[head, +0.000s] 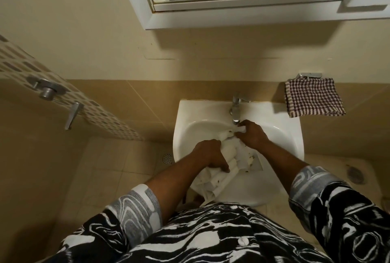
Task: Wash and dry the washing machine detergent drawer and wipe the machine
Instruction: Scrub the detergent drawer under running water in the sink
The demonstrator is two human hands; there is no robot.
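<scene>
While the long white plastic detergent drawer (219,180) lies slantwise over the white ceramic basin (185,113), its far end just under the chrome tap (236,113), the left hand (207,155) grips its near part, fingers curled over the edge. The right hand (252,134) pinches the far end beside the spout. A brown-and-white checked cloth (312,98) hangs on the wall right of the basin.

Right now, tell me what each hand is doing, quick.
Left hand: closed, gripping the near half of the detergent drawer over the sink.
Right hand: closed, gripping the drawer's far end below the tap.
</scene>
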